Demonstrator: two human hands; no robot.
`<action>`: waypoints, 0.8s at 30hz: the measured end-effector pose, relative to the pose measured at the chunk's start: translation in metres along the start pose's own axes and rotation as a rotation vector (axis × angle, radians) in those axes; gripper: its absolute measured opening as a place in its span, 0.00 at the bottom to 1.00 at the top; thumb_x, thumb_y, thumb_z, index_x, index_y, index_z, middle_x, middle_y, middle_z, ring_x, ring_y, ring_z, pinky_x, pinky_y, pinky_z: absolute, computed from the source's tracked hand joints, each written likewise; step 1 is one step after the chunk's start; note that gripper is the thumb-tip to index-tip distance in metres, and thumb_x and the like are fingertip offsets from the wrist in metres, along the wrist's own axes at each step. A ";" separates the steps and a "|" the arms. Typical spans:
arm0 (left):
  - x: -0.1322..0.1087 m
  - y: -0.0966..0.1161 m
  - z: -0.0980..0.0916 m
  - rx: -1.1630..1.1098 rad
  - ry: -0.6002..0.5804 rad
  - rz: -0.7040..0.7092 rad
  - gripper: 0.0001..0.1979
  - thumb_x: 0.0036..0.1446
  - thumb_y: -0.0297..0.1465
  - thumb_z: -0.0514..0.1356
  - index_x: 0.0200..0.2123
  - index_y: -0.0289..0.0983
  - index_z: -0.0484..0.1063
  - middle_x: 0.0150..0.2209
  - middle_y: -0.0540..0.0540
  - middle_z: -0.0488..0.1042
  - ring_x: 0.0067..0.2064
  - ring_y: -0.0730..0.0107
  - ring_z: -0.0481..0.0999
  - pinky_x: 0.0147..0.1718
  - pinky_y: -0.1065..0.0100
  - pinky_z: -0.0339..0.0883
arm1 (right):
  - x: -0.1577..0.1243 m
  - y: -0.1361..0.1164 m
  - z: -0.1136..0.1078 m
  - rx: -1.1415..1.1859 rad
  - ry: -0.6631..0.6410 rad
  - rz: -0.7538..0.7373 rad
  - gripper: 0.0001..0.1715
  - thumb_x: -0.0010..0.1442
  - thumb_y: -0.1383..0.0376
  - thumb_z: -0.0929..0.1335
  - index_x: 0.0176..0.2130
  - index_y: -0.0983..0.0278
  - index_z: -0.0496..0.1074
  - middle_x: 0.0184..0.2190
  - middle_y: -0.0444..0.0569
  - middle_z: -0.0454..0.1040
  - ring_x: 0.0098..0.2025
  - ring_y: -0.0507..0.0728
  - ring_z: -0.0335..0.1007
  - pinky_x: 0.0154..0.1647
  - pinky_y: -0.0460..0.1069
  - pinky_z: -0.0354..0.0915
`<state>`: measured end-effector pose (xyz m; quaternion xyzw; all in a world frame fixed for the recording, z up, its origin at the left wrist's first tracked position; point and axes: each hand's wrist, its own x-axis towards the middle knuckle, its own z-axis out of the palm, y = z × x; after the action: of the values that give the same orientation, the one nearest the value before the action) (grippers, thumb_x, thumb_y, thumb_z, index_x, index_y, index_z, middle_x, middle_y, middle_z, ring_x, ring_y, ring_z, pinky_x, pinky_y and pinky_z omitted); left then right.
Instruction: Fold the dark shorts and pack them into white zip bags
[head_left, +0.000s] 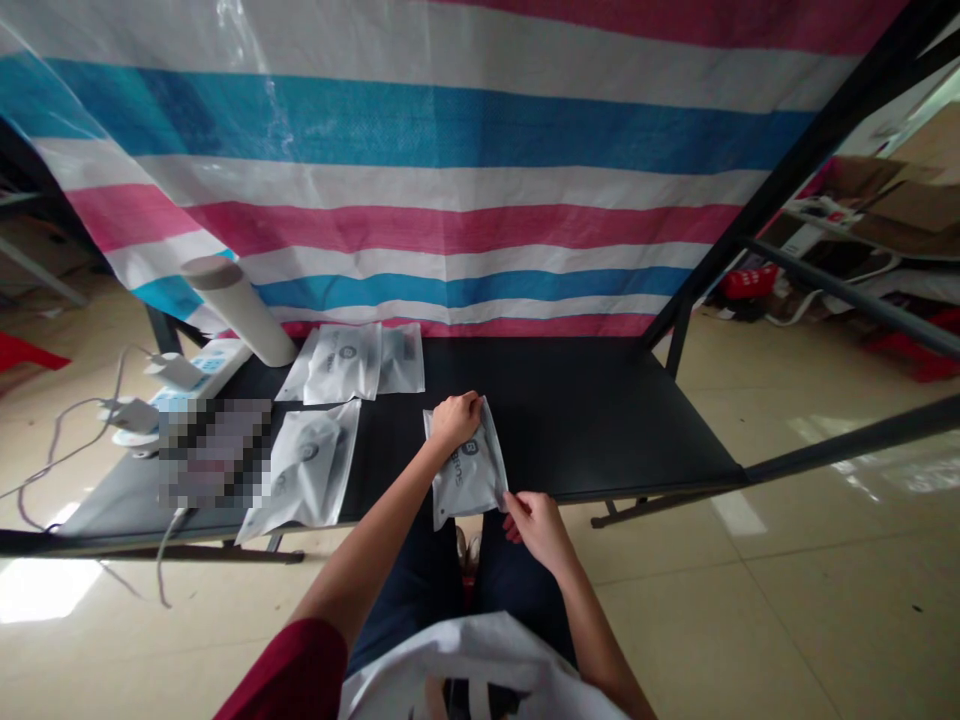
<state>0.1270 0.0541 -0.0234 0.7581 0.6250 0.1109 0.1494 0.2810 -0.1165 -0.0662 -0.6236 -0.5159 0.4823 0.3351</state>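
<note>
A frosted plastic bag [475, 475] with a dark printed logo lies at the front edge of the black table, its lower end reaching past the edge. My left hand [456, 418] is closed at the bag's upper end, with its fingers curled on the plastic. At the bag's lower right corner, my right hand [536, 525] pinches the edge between thumb and fingers. The bag bulges over contents I cannot make out. To the left lies a similar frosted bag [309, 465], partly over the table's front edge.
More frosted bags [345, 362] overlap at the back. A white bottle [247, 315] with a brown cap stands beside a power strip [217, 368] holding plugged-in chargers [174, 371]. A blurred-out flat object lies nearby. Striped sheeting [480, 230] hangs behind the black table [592, 410].
</note>
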 end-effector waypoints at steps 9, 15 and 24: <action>-0.032 0.010 -0.032 -0.040 0.376 0.259 0.21 0.66 0.43 0.50 0.55 0.41 0.70 0.52 0.41 0.73 0.55 0.53 0.67 0.53 0.53 0.59 | 0.031 -0.009 -0.025 0.170 0.090 -0.072 0.31 0.59 0.44 0.65 0.49 0.64 0.72 0.38 0.53 0.78 0.30 0.56 0.77 0.25 0.48 0.72; -0.076 -0.010 -0.005 -0.121 0.336 0.204 0.26 0.66 0.44 0.50 0.62 0.37 0.61 0.61 0.37 0.65 0.63 0.51 0.60 0.60 0.49 0.56 | 0.074 -0.020 -0.020 0.157 -0.082 -0.134 0.22 0.61 0.53 0.64 0.46 0.65 0.75 0.36 0.51 0.77 0.30 0.53 0.73 0.24 0.46 0.70; -0.083 -0.033 0.026 -0.227 0.278 0.198 0.28 0.67 0.43 0.48 0.64 0.34 0.56 0.65 0.34 0.60 0.68 0.54 0.55 0.65 0.50 0.54 | 0.111 -0.020 -0.001 0.070 0.003 -0.200 0.16 0.56 0.64 0.67 0.44 0.68 0.75 0.34 0.53 0.80 0.35 0.58 0.77 0.35 0.49 0.69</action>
<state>0.0902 -0.0236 -0.0581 0.7716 0.5456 0.2982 0.1346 0.2753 -0.0046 -0.0756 -0.5576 -0.5579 0.4633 0.4040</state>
